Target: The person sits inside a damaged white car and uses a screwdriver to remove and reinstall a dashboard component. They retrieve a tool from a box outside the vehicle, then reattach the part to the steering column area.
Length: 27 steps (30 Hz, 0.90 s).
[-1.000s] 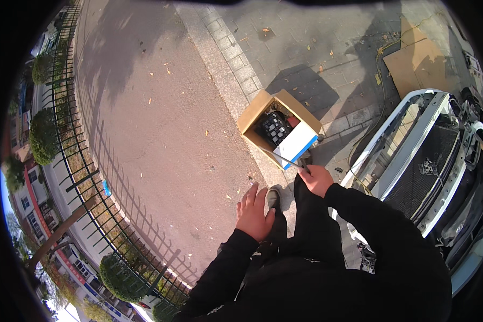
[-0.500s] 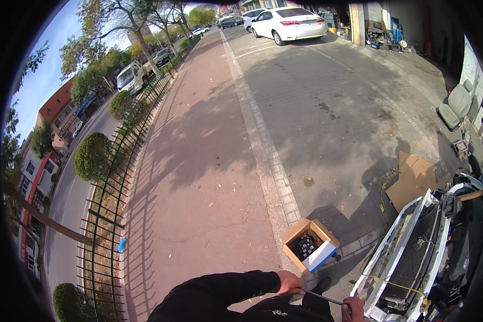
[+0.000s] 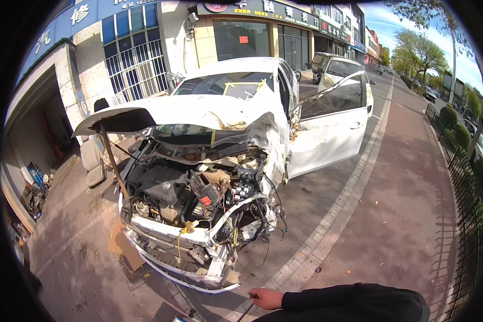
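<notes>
At the lower edge my right hand (image 3: pixel 266 299) is closed around one end of a thin metal rod (image 3: pixel 244 312), which slants down out of view. My right arm, in a black sleeve, reaches in from the right. My left hand is out of view. Just beyond my right hand stands a white car (image 3: pixel 231 115) with a crushed front. Its crumpled hood (image 3: pixel 172 111) is raised over the bared engine (image 3: pixel 161 182), and a wooden stick (image 3: pixel 112 161) props it. The bent front bumper beam (image 3: pixel 172 276) is nearest to my hand.
The car's front door (image 3: pixel 330 134) stands open toward the brick kerb strip (image 3: pixel 327 236). Loose wires (image 3: pixel 276 209) hang at the damaged corner. A cardboard sheet (image 3: pixel 124 247) lies by the bumper. A grey seat (image 3: pixel 93 163) stands near the garage opening. A fence (image 3: pixel 469 236) borders the red pavement.
The view has swung round to face the damaged car's front. My left hand, on the rod before, has left the view. The open box with tools has also gone from sight.
</notes>
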Motion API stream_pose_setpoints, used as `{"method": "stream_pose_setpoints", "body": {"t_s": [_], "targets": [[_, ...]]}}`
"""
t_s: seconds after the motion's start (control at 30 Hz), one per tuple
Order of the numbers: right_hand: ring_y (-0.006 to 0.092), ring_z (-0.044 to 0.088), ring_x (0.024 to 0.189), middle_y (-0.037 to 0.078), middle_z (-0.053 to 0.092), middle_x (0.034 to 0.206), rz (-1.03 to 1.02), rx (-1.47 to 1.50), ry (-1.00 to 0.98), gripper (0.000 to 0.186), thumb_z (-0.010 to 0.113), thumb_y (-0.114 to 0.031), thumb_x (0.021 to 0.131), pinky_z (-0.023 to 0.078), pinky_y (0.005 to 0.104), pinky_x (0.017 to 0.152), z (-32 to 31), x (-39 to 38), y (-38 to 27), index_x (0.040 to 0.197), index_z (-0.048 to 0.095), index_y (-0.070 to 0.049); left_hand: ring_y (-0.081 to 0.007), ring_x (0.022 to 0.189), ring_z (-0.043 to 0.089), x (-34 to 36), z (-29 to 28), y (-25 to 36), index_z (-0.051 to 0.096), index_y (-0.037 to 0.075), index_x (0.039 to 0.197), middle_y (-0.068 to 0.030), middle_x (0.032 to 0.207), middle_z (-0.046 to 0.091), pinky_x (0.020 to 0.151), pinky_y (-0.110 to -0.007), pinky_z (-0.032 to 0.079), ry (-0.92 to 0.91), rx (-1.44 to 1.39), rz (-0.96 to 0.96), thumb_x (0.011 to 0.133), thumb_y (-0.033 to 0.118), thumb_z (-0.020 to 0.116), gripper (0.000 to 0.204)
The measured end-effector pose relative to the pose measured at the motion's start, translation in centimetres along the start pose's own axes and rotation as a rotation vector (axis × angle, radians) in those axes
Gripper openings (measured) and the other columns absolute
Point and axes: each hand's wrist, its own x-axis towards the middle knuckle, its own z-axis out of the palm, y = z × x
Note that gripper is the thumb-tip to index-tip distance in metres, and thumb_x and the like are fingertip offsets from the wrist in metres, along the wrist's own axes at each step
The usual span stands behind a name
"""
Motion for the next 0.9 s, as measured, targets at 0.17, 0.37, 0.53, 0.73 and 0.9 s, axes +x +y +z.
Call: {"method": "stream_pose_setpoints", "body": {"t_s": [0.17,0.37,0.53,0.73,0.9], "targets": [[0.0336,0.076,0.103,0.013,0.079,0.104,0.129,-0.027,-0.105,0.025,0.061,-0.029,0.11,0.057,0.0457,0.09,-14.5,-12.6,10.8,0.125,0.067,-0.009,-0.0465,0.115,0.072,13.4,7.5,15.0,0.072,0.004,0.126,-0.0297,0.117,0.074,0.1,-0.054,0.055,-0.108,0.283,0.268,0.115,0.04,0.055,0.042],[0.0373,0.076,0.103,0.015,0.079,0.104,0.063,-0.072,0.083,0.025,0.063,-0.032,0.111,0.058,0.0478,0.092,-30.7,-23.6,17.9,0.122,0.071,-0.011,-0.0501,0.119,0.071,24.0,15.9,38.6,0.072,0.004,0.134,-0.0292,0.121,0.076,0.102,-0.06,0.054,-0.234,0.45,0.421,0.113,0.045,0.055,0.048],[0.0402,0.075,0.111,0.02,0.079,0.115,0.027,-0.023,0.208,0.031,0.063,-0.031,0.112,0.058,0.048,0.095,-40.9,-28.9,22.2,0.132,0.072,-0.009,-0.0491,0.12,0.072,31.9,17.1,49.1,0.071,0.012,0.148,-0.0209,0.127,0.08,0.107,-0.058,0.056,-0.355,0.71,0.664,0.11,0.047,0.061,0.053],[0.0311,0.076,0.107,0.018,0.079,0.117,0.14,0.181,0.573,0.031,0.064,-0.022,0.114,0.058,0.0419,0.096,-54.4,-35.5,31.2,0.14,0.07,-0.007,-0.0458,0.102,0.075,45.6,24.5,67.3,0.076,0.009,0.125,-0.0224,0.102,0.077,0.091,-0.052,0.059,-0.48,0.376,0.854,0.111,0.035,0.061,0.033],[0.0166,0.07,0.087,0.009,0.079,0.107,0.566,0.45,1.065,0.025,0.064,-0.02,0.114,0.058,0.0348,0.08,-67.6,-41.1,36.1,0.133,0.069,-0.003,-0.0482,0.102,0.073,57.2,32.7,90.2,0.074,0.006,0.115,-0.0243,0.104,0.076,0.086,-0.055,0.058,-0.595,0.575,0.997,0.111,0.034,0.062,0.03]]}}
